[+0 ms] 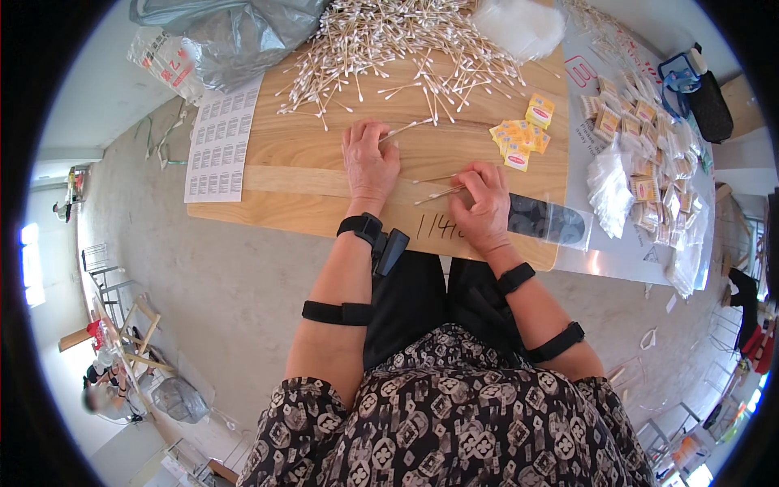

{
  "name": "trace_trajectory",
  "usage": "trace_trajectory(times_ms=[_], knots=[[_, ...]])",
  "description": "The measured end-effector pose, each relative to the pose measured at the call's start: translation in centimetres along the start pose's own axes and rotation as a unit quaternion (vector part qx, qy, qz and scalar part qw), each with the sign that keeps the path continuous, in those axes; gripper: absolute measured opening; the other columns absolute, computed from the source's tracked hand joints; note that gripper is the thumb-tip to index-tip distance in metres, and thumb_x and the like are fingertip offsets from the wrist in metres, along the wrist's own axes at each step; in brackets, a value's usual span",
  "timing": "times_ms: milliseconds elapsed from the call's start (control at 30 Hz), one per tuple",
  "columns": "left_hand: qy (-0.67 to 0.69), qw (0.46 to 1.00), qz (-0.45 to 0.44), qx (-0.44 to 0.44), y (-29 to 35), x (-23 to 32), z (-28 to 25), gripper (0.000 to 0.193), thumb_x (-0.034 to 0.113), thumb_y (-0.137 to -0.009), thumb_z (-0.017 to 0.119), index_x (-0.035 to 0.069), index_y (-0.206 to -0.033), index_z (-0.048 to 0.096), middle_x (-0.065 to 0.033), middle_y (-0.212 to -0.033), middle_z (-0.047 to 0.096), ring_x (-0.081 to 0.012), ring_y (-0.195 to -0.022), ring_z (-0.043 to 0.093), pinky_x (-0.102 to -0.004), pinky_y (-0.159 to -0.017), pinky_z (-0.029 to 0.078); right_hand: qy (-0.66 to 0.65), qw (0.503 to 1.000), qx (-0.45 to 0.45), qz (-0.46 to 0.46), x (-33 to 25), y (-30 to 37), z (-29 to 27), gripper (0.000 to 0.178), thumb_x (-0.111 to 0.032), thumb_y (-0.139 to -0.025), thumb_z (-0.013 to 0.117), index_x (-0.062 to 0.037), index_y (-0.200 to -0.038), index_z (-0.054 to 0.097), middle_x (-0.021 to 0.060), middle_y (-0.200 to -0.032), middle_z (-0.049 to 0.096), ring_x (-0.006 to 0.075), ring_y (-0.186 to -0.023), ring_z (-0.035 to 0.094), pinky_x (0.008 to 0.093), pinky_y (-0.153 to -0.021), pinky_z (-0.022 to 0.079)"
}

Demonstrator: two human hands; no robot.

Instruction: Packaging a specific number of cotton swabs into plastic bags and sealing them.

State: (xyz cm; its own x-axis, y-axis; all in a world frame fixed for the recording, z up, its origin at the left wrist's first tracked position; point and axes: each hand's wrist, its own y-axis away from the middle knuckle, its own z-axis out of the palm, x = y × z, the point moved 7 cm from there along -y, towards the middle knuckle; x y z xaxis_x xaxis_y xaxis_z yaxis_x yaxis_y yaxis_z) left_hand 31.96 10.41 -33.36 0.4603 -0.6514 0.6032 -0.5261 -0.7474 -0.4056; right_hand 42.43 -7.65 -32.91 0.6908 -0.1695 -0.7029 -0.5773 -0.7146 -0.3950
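Note:
My left hand (372,162) rests on the wooden board with its fingers curled. A cotton swab (412,127) sticks out from between its fingertips toward the right. To the right and a little nearer, my right hand (482,203) is closed, thumb against fingers. A few cotton swabs (438,195) reach out leftward from its grip, their white tips pointing at the left hand; the other ends are hidden by the fingers. Beyond both hands, a big loose heap of cotton swabs (389,40) spreads over the far part of the board.
Yellow printed cards (519,134) lie right of the hands. A printed label sheet (219,146) and grey plastic bag (243,40) are at the left. Packed small bags (649,162) and clear bags (608,183) cover the right side. A dark patterned packet (548,221) lies beside my right hand.

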Motion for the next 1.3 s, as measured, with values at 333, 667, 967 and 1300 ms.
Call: trace_trajectory(times_ms=[333,667,967,1300], knots=[[0.004,1.000,0.010,0.007,-0.01,-0.14,0.08,0.021,0.001,-0.069,0.067,0.006,-0.089,0.061,-0.0068,-0.103,0.060,-0.0318,-0.100,0.052,-0.0413,-0.089,0.044,-0.024,1.000,0.007,-0.007,-0.29,0.88,-0.40,0.017,-0.003,-0.067,0.066,-0.0056,-0.084,0.065,0.0094,-0.095,0.057,0.0308,-0.087,0.055,0.0421,-0.078,0.046],[0.003,1.000,-0.013,-0.007,-0.05,-0.11,0.23,0.020,0.000,-0.069,0.063,0.006,-0.088,0.061,-0.0059,-0.103,0.060,-0.0315,-0.102,0.051,-0.0409,-0.092,0.043,-0.002,1.000,-0.013,-0.007,-0.26,0.64,-0.27,0.023,-0.008,-0.067,0.068,-0.0062,-0.090,0.065,0.0100,-0.100,0.057,0.0319,-0.093,0.054,0.0418,-0.082,0.045],[0.009,1.000,-0.002,-0.002,-0.08,-0.12,0.22,0.020,0.000,-0.069,0.062,0.006,-0.088,0.062,-0.0063,-0.102,0.060,-0.0315,-0.101,0.051,-0.0412,-0.090,0.042,0.049,0.998,-0.026,0.009,-0.58,0.39,0.03,0.029,-0.014,-0.067,0.072,-0.0051,-0.094,0.062,0.0110,-0.110,0.054,0.0326,-0.102,0.051,0.0429,-0.089,0.042],[0.000,1.000,-0.007,-0.022,-0.21,0.05,0.49,0.017,0.008,-0.072,0.072,0.010,-0.087,0.065,-0.0051,-0.099,0.058,-0.0296,-0.100,0.051,-0.0406,-0.092,0.040,0.037,0.999,-0.021,0.001,-0.49,0.36,0.00,0.026,-0.014,-0.067,0.073,-0.0069,-0.089,0.059,0.0088,-0.106,0.055,0.0323,-0.098,0.051,0.0432,-0.086,0.041]])
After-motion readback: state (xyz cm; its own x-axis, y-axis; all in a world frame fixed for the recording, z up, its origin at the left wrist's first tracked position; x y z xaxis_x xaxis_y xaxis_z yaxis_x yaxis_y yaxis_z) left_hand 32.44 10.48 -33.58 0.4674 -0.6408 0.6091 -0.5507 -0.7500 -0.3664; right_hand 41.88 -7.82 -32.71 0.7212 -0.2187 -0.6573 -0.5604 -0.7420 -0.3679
